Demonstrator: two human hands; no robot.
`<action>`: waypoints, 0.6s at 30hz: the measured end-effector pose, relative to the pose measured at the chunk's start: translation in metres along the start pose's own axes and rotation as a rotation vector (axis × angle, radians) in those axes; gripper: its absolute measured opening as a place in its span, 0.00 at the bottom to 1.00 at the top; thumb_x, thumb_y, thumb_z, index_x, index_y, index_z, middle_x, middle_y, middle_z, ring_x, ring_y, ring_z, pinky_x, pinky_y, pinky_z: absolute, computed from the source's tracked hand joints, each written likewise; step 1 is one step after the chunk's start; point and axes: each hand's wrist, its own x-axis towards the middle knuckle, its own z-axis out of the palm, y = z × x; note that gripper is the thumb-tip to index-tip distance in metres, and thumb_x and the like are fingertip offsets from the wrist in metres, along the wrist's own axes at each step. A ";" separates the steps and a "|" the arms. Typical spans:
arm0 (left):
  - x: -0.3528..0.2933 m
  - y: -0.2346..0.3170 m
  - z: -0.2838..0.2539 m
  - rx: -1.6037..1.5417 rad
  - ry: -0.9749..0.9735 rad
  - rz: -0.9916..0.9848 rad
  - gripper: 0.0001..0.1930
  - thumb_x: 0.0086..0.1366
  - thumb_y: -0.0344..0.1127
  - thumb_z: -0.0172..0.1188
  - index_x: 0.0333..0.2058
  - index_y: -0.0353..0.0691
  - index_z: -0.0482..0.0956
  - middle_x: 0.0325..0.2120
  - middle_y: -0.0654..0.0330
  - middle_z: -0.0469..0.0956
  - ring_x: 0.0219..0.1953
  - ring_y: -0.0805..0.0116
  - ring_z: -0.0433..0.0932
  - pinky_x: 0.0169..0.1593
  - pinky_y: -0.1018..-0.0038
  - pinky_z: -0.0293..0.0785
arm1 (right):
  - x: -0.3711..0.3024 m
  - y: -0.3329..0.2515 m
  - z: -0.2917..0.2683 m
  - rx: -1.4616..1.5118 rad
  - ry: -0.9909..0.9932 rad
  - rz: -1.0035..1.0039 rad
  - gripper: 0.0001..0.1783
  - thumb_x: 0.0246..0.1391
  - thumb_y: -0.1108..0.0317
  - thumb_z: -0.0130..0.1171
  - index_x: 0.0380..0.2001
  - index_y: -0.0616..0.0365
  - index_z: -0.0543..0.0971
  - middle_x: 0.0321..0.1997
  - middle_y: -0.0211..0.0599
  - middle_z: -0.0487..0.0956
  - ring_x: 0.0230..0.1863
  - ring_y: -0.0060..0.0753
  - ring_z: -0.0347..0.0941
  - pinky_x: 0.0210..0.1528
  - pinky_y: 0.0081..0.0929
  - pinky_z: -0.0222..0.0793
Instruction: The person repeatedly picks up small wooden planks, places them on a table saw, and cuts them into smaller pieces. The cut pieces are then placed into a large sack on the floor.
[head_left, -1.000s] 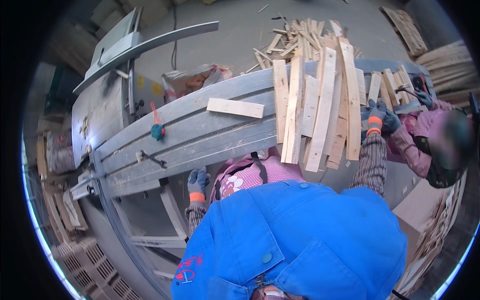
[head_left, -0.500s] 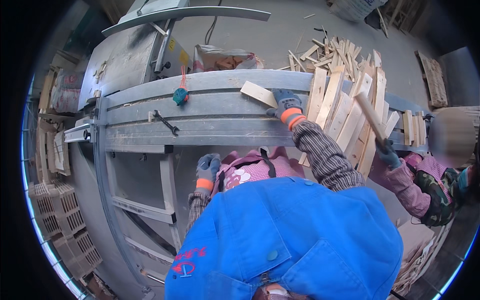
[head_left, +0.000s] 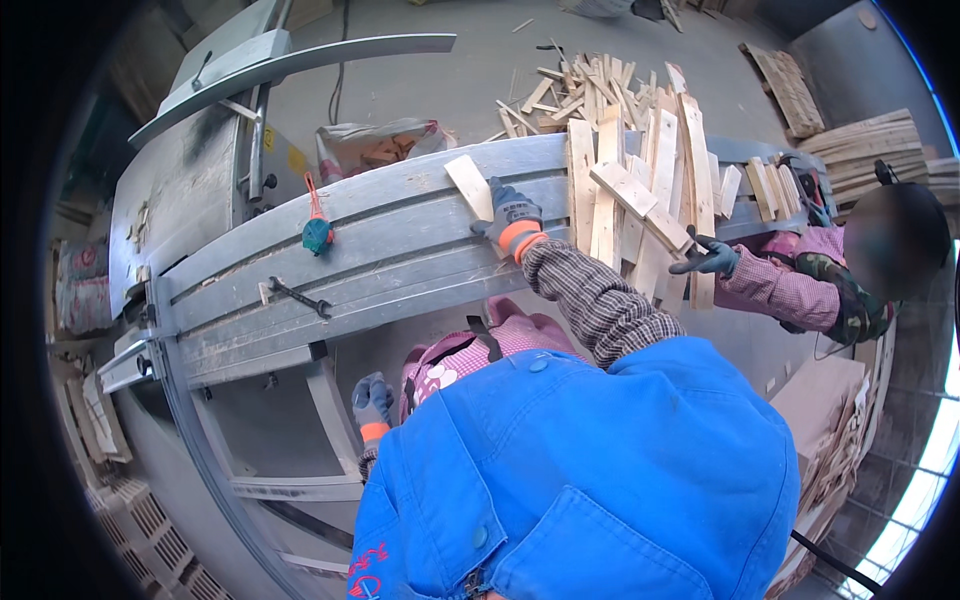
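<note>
My right hand (head_left: 513, 215), in a grey glove with an orange cuff, reaches over the slatted metal bench (head_left: 400, 232). Its thumb and fingers close around the near end of a short, pale wooden board (head_left: 466, 184), which lies slantwise on the slats. My left hand (head_left: 373, 402), gloved alike, is low in front of the bench by my pink checked apron (head_left: 450, 362). Its fingers are loosely curled, with nothing visible in them. Right of my right hand, long wooden strips (head_left: 605, 190) lie across the bench in a loose pile.
A co-worker's gloved hand (head_left: 708, 256) is spread beside a wooden strip (head_left: 640, 203) lying across the pile. A wrench (head_left: 300, 297) and a teal tape measure (head_left: 317, 235) are on the bench. Behind it are a sack of offcuts (head_left: 385, 148), scrap wood (head_left: 590, 90) and a machine table (head_left: 170, 200).
The board in my right hand has swung from nearly crosswise to pointing more away from me. The co-worker's raised strip is down on the pile, and that hand has opened. My view has turned right.
</note>
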 end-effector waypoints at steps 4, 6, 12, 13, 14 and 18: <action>0.023 0.032 0.002 0.011 -0.069 -0.133 0.12 0.63 0.39 0.64 0.40 0.37 0.80 0.22 0.62 0.78 0.22 0.76 0.73 0.26 0.78 0.72 | -0.021 0.004 -0.025 -0.038 0.088 -0.034 0.51 0.45 0.39 0.67 0.66 0.57 0.64 0.62 0.52 0.72 0.62 0.52 0.69 0.63 0.44 0.64; 0.027 0.048 0.005 -0.025 -0.062 -0.229 0.12 0.63 0.39 0.64 0.40 0.37 0.80 0.23 0.62 0.78 0.22 0.77 0.72 0.27 0.79 0.72 | -0.026 0.037 -0.032 -0.051 0.282 -0.097 0.43 0.47 0.40 0.66 0.61 0.56 0.71 0.61 0.53 0.73 0.63 0.54 0.68 0.65 0.46 0.62; 0.035 0.026 0.012 0.060 -0.081 0.082 0.12 0.63 0.38 0.64 0.41 0.37 0.80 0.23 0.63 0.78 0.22 0.77 0.72 0.28 0.79 0.72 | -0.073 0.181 -0.115 -0.145 0.493 0.243 0.52 0.37 0.41 0.73 0.63 0.56 0.68 0.62 0.49 0.71 0.63 0.52 0.66 0.66 0.43 0.61; 0.036 0.023 0.016 0.096 -0.097 0.134 0.12 0.63 0.38 0.64 0.41 0.37 0.80 0.23 0.63 0.78 0.22 0.77 0.72 0.28 0.79 0.72 | -0.080 0.199 -0.120 -0.186 0.413 0.370 0.53 0.37 0.41 0.73 0.64 0.56 0.68 0.64 0.47 0.70 0.65 0.50 0.65 0.66 0.42 0.61; 0.038 0.029 0.021 0.087 -0.105 0.087 0.12 0.63 0.38 0.64 0.41 0.37 0.80 0.23 0.63 0.78 0.22 0.77 0.72 0.27 0.79 0.72 | -0.087 0.212 -0.120 -0.186 0.353 0.405 0.52 0.37 0.42 0.73 0.64 0.57 0.68 0.63 0.50 0.71 0.64 0.52 0.65 0.67 0.42 0.60; 0.047 0.054 0.039 -0.038 -0.102 -0.263 0.12 0.64 0.37 0.63 0.41 0.36 0.81 0.24 0.63 0.78 0.23 0.77 0.73 0.27 0.79 0.71 | -0.094 0.236 -0.106 -0.103 0.197 0.415 0.50 0.37 0.44 0.74 0.62 0.59 0.70 0.63 0.52 0.71 0.64 0.52 0.65 0.67 0.40 0.60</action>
